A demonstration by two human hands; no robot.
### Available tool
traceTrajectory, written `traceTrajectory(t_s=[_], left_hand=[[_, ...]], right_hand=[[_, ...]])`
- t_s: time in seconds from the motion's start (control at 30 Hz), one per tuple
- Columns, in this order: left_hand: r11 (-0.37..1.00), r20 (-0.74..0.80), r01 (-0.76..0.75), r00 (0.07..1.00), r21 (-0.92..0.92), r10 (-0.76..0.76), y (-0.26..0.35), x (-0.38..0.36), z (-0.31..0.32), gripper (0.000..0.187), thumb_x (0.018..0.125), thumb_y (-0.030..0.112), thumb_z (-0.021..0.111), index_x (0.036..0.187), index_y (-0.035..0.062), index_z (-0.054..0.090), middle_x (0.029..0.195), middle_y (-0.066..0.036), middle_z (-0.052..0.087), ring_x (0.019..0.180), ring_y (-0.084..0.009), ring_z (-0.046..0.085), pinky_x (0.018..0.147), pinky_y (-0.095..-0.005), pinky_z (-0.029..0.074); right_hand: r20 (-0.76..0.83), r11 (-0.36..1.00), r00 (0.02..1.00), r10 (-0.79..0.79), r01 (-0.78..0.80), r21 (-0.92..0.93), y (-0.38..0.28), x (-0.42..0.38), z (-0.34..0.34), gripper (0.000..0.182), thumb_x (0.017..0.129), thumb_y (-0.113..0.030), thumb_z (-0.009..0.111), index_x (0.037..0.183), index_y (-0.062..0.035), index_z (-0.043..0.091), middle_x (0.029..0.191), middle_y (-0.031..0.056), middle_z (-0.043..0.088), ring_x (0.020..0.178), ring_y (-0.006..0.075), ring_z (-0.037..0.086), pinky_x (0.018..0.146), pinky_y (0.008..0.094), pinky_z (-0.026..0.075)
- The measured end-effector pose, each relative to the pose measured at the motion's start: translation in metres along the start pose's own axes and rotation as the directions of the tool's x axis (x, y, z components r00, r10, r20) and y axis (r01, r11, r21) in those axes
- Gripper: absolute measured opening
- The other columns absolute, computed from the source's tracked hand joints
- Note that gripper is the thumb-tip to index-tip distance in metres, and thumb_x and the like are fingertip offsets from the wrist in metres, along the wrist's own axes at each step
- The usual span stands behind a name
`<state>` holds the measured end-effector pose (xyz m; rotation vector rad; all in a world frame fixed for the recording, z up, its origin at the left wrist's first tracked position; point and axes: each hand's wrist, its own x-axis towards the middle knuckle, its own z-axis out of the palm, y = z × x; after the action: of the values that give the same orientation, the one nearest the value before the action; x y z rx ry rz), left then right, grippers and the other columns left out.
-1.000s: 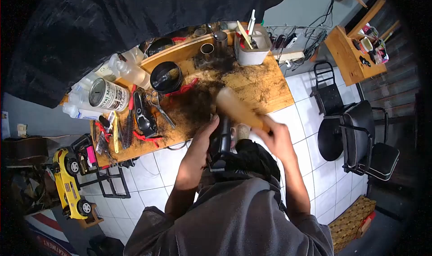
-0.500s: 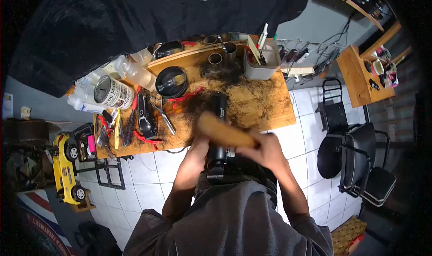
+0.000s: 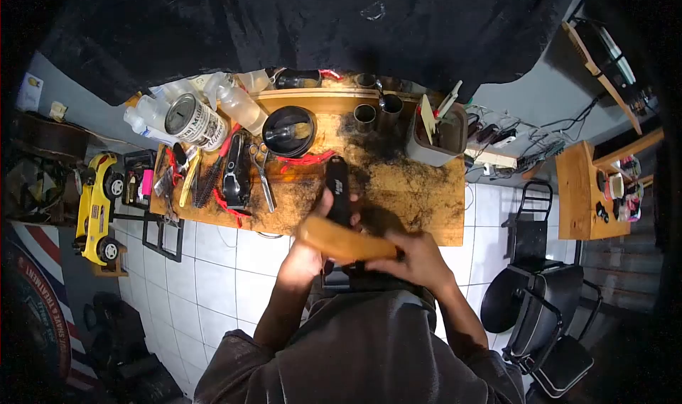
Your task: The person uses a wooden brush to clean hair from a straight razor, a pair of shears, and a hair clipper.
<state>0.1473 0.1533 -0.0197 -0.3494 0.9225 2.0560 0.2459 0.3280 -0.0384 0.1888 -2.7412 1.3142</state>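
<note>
Brushing step in hand, by the look of it: left hand wrapped around the lower body of a black hair clipper, blade end pointing away over the table; right hand closed on the handle of a tan wooden brush, laid crosswise over the clipper just above the left hand's knuckles and touching or all but touching it. Hard to tell from this angle whether bristles actually meet the housing. Clipper held above the near edge of the table, between both hands, over a patch thick with dark hair clippings. Beyond the left hand, further out on the table: a second clipper with red cord, scissors, a black bowl, a labelled tin can and clear bottles. Beyond the right hand: a grey tub of combs and two metal cups. Well off to the left hand's side, a yellow toy car on a low stand; off to the right hand's side, black chairs on the tiled floor. Next move, as a judgement: steady grip with the left, short strokes of the brush toward the blade end, keeping the clipper over the table so loose hair drops there.
</note>
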Motion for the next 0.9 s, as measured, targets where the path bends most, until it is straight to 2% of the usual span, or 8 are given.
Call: traceTrajectory(t_s=[0.2, 0.33, 0.37, 0.43, 0.5, 0.57, 0.63, 0.9], left_hand=[[0.991, 0.082, 0.035, 0.996, 0.127, -0.045, -0.010, 0.007, -0.021, 0.053, 0.096, 0.049, 0.041, 0.121, 0.0026, 0.047, 0.081, -0.009, 0.057, 0.063, -0.0173, 0.052, 0.061, -0.0334, 0.044], [0.990, 0.142, 0.074, 0.988, -0.119, -0.057, 0.013, 0.009, -0.013, 0.054, 0.096, 0.050, 0.042, 0.128, 0.0058, 0.046, 0.085, -0.007, 0.057, 0.069, -0.0164, 0.059, 0.064, -0.0316, 0.052], [0.976, -0.355, 0.020, 0.929, -0.218, -0.099, 0.019, 0.005, 0.010, 0.055, 0.097, 0.050, 0.040, 0.132, 0.0078, 0.042, 0.087, -0.005, 0.057, 0.074, -0.0171, 0.059, 0.066, -0.0326, 0.053], [0.982, 0.325, 0.105, 0.944, -0.154, -0.050, 0.018, 0.022, -0.048, 0.058, 0.096, 0.051, 0.039, 0.134, 0.0078, 0.040, 0.096, -0.006, 0.059, 0.082, -0.0176, 0.061, 0.072, -0.0334, 0.054], [0.978, 0.345, 0.124, 0.937, -0.171, -0.059, 0.025, 0.024, -0.047, 0.059, 0.096, 0.053, 0.037, 0.135, 0.0084, 0.039, 0.100, -0.007, 0.059, 0.086, -0.0176, 0.061, 0.072, -0.0322, 0.054], [0.996, -0.178, 0.080, 0.982, 0.043, -0.071, 0.024, 0.033, -0.049, 0.058, 0.095, 0.055, 0.039, 0.124, 0.0063, 0.048, 0.094, -0.008, 0.061, 0.078, -0.0174, 0.063, 0.065, -0.0301, 0.054], [0.982, 0.090, 0.191, 0.978, 0.003, -0.190, 0.026, 0.022, -0.040, 0.057, 0.092, 0.060, 0.041, 0.100, 0.0051, 0.056, 0.076, -0.007, 0.060, 0.053, -0.0186, 0.058, 0.055, -0.0306, 0.053], [1.000, -0.050, 0.001, 0.999, -0.017, -0.002, 0.038, 0.038, -0.040, 0.061, 0.091, 0.059, 0.043, 0.118, 0.0053, 0.052, 0.081, -0.006, 0.057, 0.069, -0.0201, 0.057, 0.057, -0.0324, 0.049]], right_hand=[[-0.305, 0.918, 0.897, 0.320, -0.372, -0.133, 0.021, 0.046, -0.025, 0.051, 0.075, -0.048, 0.074, 0.092, -0.0011, 0.065, 0.067, 0.0182, 0.063, 0.055, 0.0295, 0.064, 0.055, 0.0385, 0.049], [-0.093, 0.966, 0.983, 0.159, -0.135, 0.221, 0.008, 0.027, -0.025, 0.032, 0.077, -0.026, 0.071, 0.091, 0.0012, 0.061, 0.073, 0.0122, 0.062, 0.068, 0.0212, 0.065, 0.061, 0.0300, 0.048], [0.020, 0.976, 0.992, 0.127, -0.129, 0.174, 0.002, 0.019, -0.023, 0.038, 0.072, -0.030, 0.077, 0.091, -0.0005, 0.062, 0.075, 0.0118, 0.062, 0.072, 0.0257, 0.066, 0.065, 0.0323, 0.049], [0.055, 0.999, 0.998, -0.037, 0.035, 0.028, -0.008, 0.010, -0.014, 0.047, 0.066, -0.037, 0.082, 0.091, -0.0020, 0.063, 0.079, 0.0121, 0.063, 0.075, 0.0298, 0.065, 0.069, 0.0332, 0.049], [0.043, 0.988, 0.992, -0.115, 0.119, -0.100, -0.008, 0.021, -0.008, 0.051, 0.069, -0.044, 0.079, 0.095, -0.0031, 0.065, 0.080, 0.0131, 0.066, 0.072, 0.0295, 0.066, 0.068, 0.0371, 0.051], [0.059, 0.984, 0.998, 0.012, -0.001, -0.181, -0.003, 0.024, 0.001, 0.054, 0.074, -0.049, 0.074, 0.101, -0.0040, 0.065, 0.075, 0.0130, 0.067, 0.064, 0.0306, 0.066, 0.060, 0.0394, 0.052], [-0.161, 0.878, 0.864, 0.477, -0.458, 0.140, 0.010, 0.053, 0.008, 0.046, 0.077, -0.045, 0.073, 0.097, -0.0038, 0.063, 0.066, 0.0145, 0.063, 0.057, 0.0326, 0.063, 0.053, 0.0356, 0.049], [-0.104, 0.977, 0.978, 0.182, -0.167, 0.132, -0.015, 0.033, -0.002, 0.035, 0.068, -0.013, 0.072, 0.096, 0.0043, 0.061, 0.070, 0.0126, 0.060, 0.064, 0.0195, 0.060, 0.060, 0.0289, 0.046]])
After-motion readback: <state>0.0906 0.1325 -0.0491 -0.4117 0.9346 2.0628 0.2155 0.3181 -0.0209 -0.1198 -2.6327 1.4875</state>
